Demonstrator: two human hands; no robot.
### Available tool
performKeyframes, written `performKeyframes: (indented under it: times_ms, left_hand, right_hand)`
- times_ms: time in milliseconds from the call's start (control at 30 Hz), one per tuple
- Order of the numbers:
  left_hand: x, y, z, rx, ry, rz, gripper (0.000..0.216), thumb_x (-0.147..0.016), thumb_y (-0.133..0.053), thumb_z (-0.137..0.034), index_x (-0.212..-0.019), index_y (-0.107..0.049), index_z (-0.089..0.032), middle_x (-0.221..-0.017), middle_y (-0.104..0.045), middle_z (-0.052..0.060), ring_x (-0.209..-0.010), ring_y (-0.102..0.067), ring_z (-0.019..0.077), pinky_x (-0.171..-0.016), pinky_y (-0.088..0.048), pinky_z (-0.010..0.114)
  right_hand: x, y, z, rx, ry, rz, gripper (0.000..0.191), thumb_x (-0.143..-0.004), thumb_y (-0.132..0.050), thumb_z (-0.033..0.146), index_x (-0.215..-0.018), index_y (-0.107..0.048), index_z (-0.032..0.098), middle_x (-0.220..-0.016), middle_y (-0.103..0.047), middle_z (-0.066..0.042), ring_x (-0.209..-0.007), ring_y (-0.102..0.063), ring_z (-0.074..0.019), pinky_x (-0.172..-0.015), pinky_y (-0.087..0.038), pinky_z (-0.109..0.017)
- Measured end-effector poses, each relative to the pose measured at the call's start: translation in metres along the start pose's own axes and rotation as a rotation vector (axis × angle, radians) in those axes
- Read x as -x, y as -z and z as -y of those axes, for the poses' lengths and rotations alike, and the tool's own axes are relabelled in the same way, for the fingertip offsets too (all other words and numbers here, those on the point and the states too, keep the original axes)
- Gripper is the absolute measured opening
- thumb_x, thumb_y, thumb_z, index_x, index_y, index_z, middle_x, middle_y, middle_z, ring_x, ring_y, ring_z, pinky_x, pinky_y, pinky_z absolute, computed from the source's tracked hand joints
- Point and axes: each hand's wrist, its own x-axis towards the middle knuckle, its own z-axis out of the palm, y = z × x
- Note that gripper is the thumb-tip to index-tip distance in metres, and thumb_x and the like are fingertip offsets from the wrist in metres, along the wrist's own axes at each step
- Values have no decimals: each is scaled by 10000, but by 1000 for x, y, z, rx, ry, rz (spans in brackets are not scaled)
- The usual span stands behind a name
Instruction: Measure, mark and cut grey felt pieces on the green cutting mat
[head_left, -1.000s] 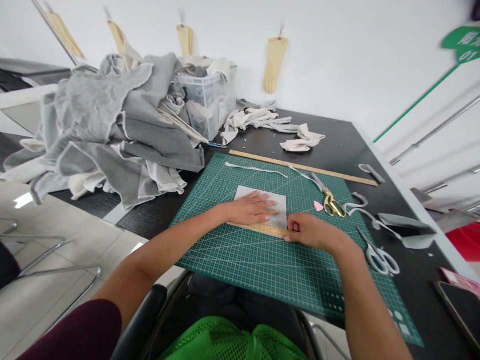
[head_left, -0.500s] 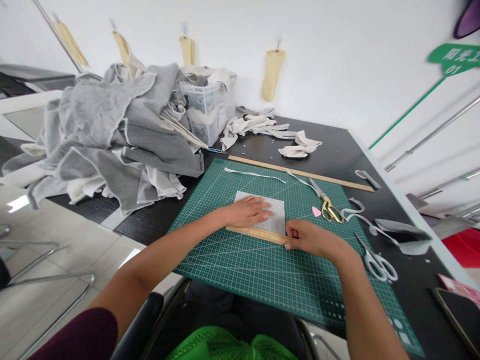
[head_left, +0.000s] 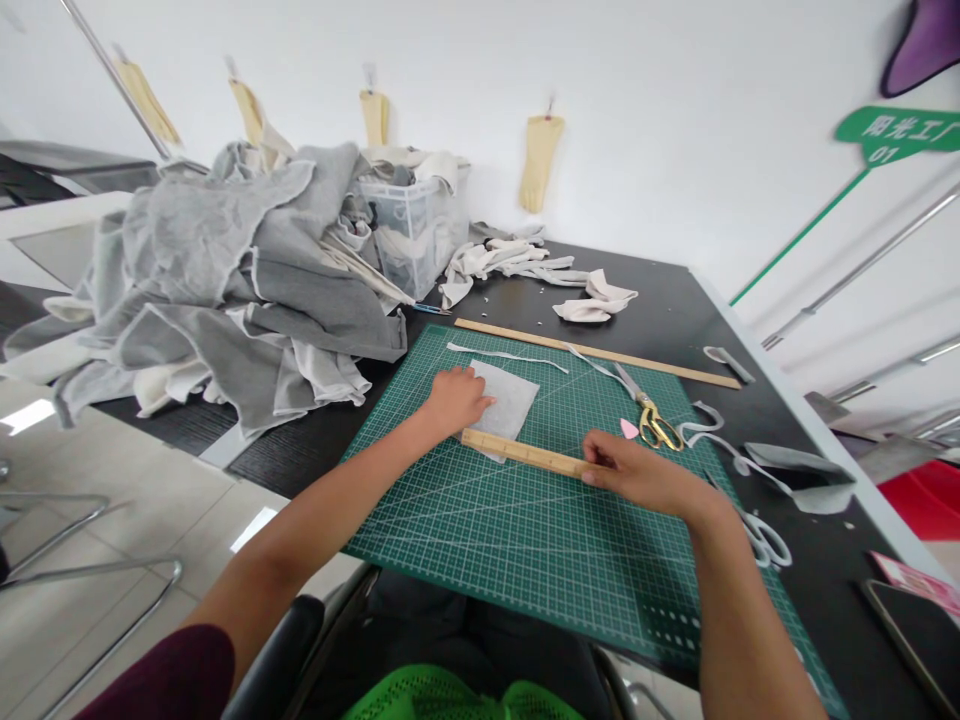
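A small grey fabric square [head_left: 508, 404] lies on the green cutting mat [head_left: 540, 520], turned at an angle. My left hand [head_left: 453, 400] rests on its left part, fingers curled onto the cloth. A short wooden ruler [head_left: 525, 453] lies across the square's near edge. My right hand [head_left: 637, 474] presses on the ruler's right end with closed fingers. Gold-handled scissors [head_left: 651, 420] and a pink chalk piece [head_left: 627, 429] lie just beyond my right hand.
A heap of grey fabric [head_left: 225, 270] and a clear bin [head_left: 409, 225] fill the table's left back. A long wooden ruler [head_left: 600, 353] lies along the mat's far edge. White-handled scissors [head_left: 765, 535], fabric scraps [head_left: 795, 468] and a phone [head_left: 911, 640] sit right.
My left hand has drawn the fabric square leftward and turned it. The ruler's right end now lies off the cloth, with my right hand still on it. The view tilted slightly.
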Motion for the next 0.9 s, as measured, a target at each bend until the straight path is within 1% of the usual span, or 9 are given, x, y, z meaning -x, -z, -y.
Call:
performKeyframes:
  times_ms: [133,233,300,367,467,500,600,700,900]
  left_hand:
    - [1,5,0,25,138,47,564,-964,-407,-587,-961,-721,-118,-959,-698,178,-923,-659,307,-759,-475,386]
    - [4,10,-7,162,108,110,653,-942,-366,-682,-800,-716,-149,-802,-694,119,-777,-655,248,-663,-457,330]
    - [7,14,-13,321,7,226,705,-945,-315,-712,-717,-694,-162,-664,-642,70,-634,-604,193,-587,-419,303]
    - [10,15,-18,426,-131,263,639,-963,-339,-667,-781,-710,-179,-665,-631,41,-620,-582,173,-583,-413,299]
    - [14,15,-23,385,-375,94,363,-922,-564,-515,-1111,-696,-236,-1018,-683,52,-944,-619,225,-790,-471,342]
    - [15,14,-24,350,-477,64,365,-893,-626,-468,-1189,-667,-257,-1134,-661,55,-1052,-594,243,-873,-462,364]
    - [17,11,-26,291,-692,122,388,-858,-695,-419,-1216,-653,-275,-1205,-638,45,-1117,-566,249,-942,-441,374]
    - [19,8,-33,288,-639,136,354,-853,-697,-466,-1141,-687,-259,-1121,-667,41,-1068,-593,249,-878,-457,356]
    - [23,10,-47,335,-545,68,430,-872,-620,-609,-1135,-692,-276,-947,-698,21,-907,-635,222,-771,-448,329]
  right_hand:
    - [1,3,-2,-58,-4,-185,245,-969,-478,476,-898,-456,243,-755,-468,34,-672,-444,-164,-605,-366,-276]
    - [-8,-3,2,-72,-64,-310,278,-962,-468,520,-1030,-463,250,-704,-471,51,-628,-464,-171,-582,-353,-282]
    - [-15,-10,8,-44,-80,-319,345,-944,-507,515,-1153,-454,245,-653,-467,66,-596,-481,-181,-570,-338,-284]
    - [-22,-17,15,-3,-76,-341,345,-969,-474,477,-1216,-457,236,-669,-524,45,-630,-541,-203,-591,-351,-290]
    - [-28,-28,23,59,-96,-373,311,-986,-465,406,-1238,-466,224,-809,-652,-29,-766,-638,-245,-655,-387,-297]
    - [-30,-31,25,86,-101,-383,308,-981,-484,386,-1241,-467,221,-878,-680,-56,-822,-656,-257,-681,-395,-297]
    - [-31,-35,26,153,-87,-394,273,-970,-522,342,-1208,-487,212,-1014,-697,-97,-918,-660,-269,-724,-403,-292]
    - [-32,-35,24,183,-36,-368,174,-976,-508,309,-1119,-529,211,-1015,-681,-94,-908,-640,-254,-737,-407,-293]
    - [-32,-36,21,266,13,-302,67,-923,-563,235,-981,-572,202,-1008,-656,-88,-926,-614,-238,-799,-408,-299]
